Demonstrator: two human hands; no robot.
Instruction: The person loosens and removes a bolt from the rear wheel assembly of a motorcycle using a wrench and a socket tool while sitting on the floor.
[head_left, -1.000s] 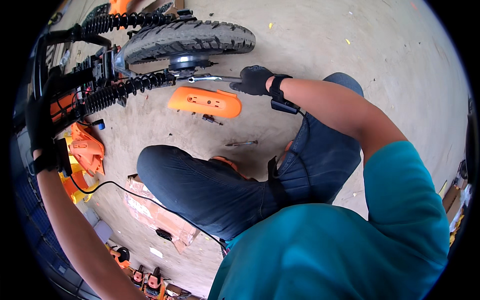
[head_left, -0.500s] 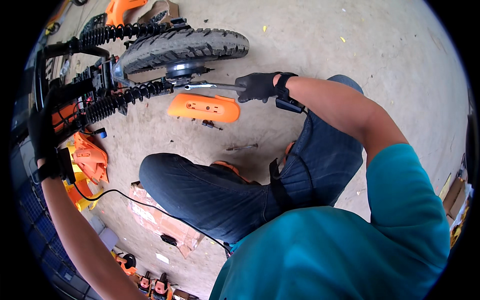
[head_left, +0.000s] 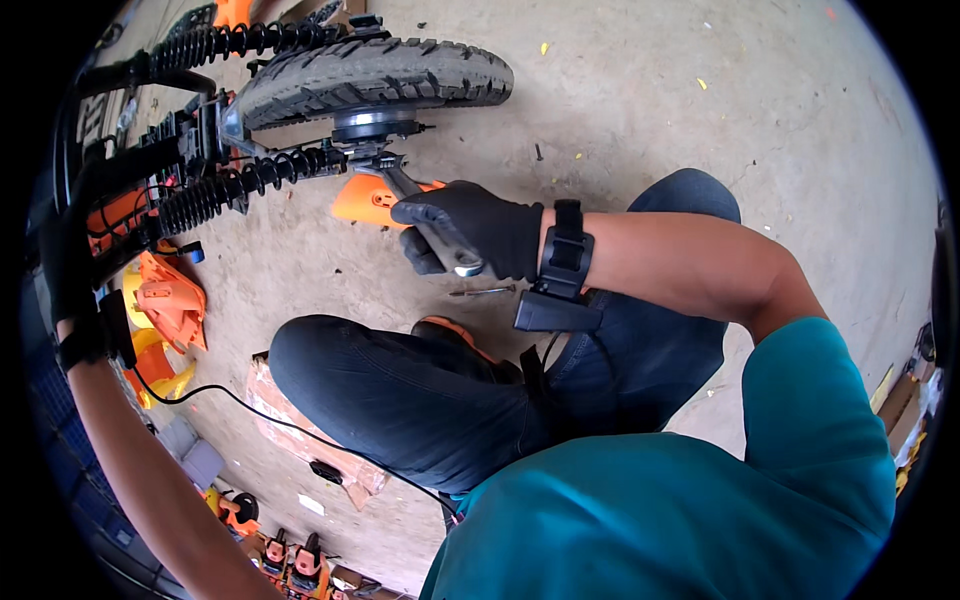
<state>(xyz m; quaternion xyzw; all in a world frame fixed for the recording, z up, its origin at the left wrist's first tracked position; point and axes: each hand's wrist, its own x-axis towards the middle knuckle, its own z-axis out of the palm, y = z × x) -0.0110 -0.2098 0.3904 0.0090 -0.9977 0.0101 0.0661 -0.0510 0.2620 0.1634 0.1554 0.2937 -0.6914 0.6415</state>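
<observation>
My right hand (head_left: pixel 470 230), in a black glove, is wrapped round the handle of a metal wrench (head_left: pixel 437 232). The wrench's head is at the axle end beside the hub (head_left: pixel 372 124) of a knobbly-tyred wheel (head_left: pixel 380 80); whether it grips the nut is too small to tell. Coil-spring shock absorbers (head_left: pixel 240 190) flank the wheel. Below the hub, an orange plastic cover (head_left: pixel 362 200) lies on the floor, partly hidden by my right hand. My left hand (head_left: pixel 68 262), also black-gloved, is against the dark frame at far left; its fingers blend into the black parts.
A thin metal rod or bolt (head_left: pixel 482 291) lies on the concrete before my bent legs. Orange plastic panels (head_left: pixel 170 300) are at the left, flattened cardboard (head_left: pixel 350 485) by my left knee. Orange-and-black tools (head_left: pixel 305 560) stand lower left. A cable (head_left: pixel 235 393) runs from my left wrist.
My right hand has moved left and nearer to me, swinging the wrench from pointing rightward to slanting toward me. It now covers part of the orange cover. My left hand stays by the frame.
</observation>
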